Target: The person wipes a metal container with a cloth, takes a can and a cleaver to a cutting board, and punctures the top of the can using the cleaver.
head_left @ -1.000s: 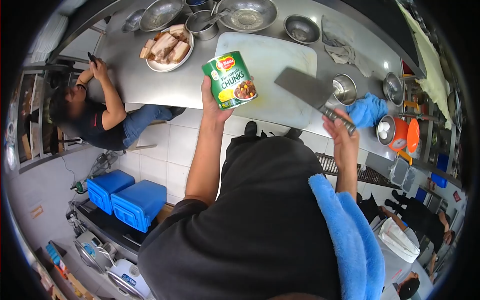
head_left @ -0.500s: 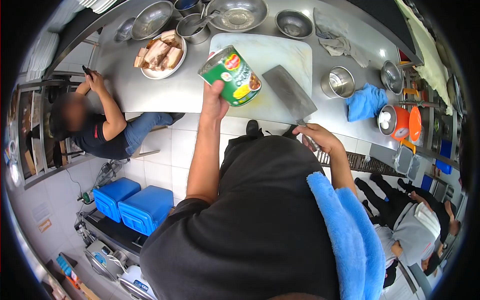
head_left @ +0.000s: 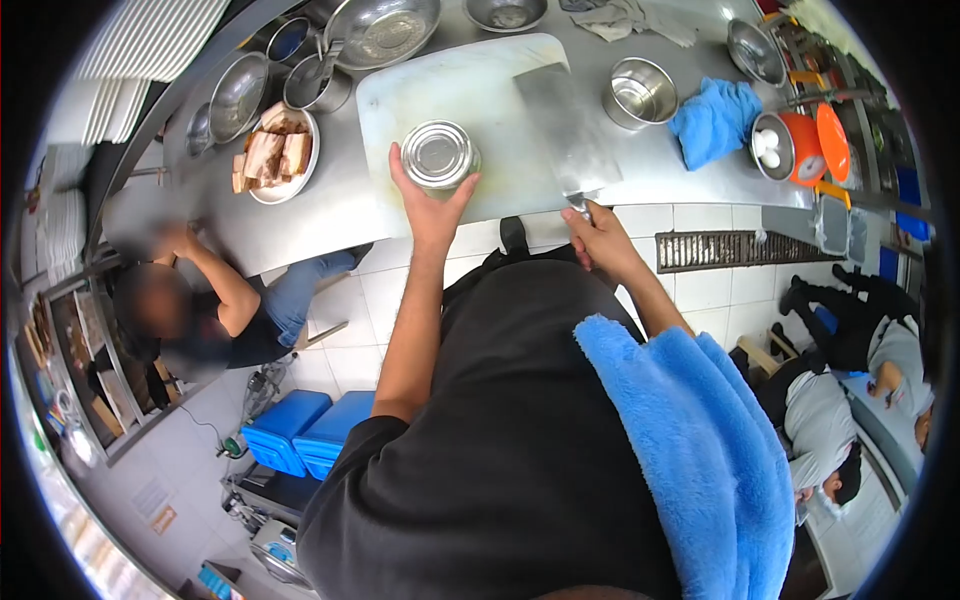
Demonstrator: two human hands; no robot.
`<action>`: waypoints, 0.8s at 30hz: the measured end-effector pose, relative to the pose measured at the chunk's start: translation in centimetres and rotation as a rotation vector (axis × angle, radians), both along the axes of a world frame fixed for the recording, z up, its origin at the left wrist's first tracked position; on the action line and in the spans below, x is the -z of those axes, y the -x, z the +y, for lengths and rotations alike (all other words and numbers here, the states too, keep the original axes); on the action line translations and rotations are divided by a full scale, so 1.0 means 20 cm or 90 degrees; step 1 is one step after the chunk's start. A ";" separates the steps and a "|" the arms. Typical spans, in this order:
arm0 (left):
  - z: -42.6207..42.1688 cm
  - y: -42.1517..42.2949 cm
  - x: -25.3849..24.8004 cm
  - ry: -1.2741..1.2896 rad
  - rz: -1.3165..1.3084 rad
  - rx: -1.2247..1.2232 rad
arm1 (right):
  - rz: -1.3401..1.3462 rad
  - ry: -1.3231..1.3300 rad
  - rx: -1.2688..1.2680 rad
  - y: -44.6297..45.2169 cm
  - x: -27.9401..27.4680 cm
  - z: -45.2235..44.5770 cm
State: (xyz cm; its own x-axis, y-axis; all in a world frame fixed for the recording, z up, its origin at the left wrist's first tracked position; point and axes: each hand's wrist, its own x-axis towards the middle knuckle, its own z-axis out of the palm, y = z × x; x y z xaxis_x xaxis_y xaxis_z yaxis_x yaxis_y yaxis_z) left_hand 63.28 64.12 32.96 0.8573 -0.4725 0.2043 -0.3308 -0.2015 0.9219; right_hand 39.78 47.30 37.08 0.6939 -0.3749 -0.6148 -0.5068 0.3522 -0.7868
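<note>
A tin can [head_left: 437,157] stands upright at the front of the white cutting board [head_left: 390,100], its metal lid facing up. My left hand [head_left: 432,208] grips it from the near side, thumb on the right and fingers on the left. In my right hand [head_left: 603,240] is the handle of a cleaver [head_left: 570,130]. The wide blade, slightly blurred, points away from me over the board's right edge. Its handle is mostly covered by my fingers.
Left of the board is a plate of pork belly pieces [head_left: 265,157]. Metal bowls [head_left: 383,30] line the back. To the right are a steel pot [head_left: 640,92], a blue cloth [head_left: 715,122] and an orange container [head_left: 803,150]. A person [head_left: 235,295] sits at the left.
The can was tilted in the air with its green label showing; now it is upright and lower, over the board. The cleaver has turned to point more directly away. The view has shifted.
</note>
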 end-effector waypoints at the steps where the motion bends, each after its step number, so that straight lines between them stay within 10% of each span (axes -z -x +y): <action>1: 0.02 0.00 0.01 -0.019 -0.024 0.012 | -0.001 0.005 -0.051 0.00 -0.01 -0.01; 17: 0.03 -0.08 -0.39 -0.526 -0.264 0.027 | -0.060 -0.067 -0.092 0.11 0.13 -0.01; 24: -0.10 -0.35 -0.61 -0.461 -0.284 0.448 | -0.095 -0.040 0.054 0.09 0.16 -0.01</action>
State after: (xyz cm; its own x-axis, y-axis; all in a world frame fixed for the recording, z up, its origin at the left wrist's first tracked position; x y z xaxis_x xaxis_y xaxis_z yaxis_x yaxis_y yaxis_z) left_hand 70.33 62.04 45.11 0.2677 -0.9590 -0.0934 -0.8573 -0.2813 0.4311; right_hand 37.96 47.16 33.94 0.7465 -0.4005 -0.5314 -0.3522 0.4398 -0.8262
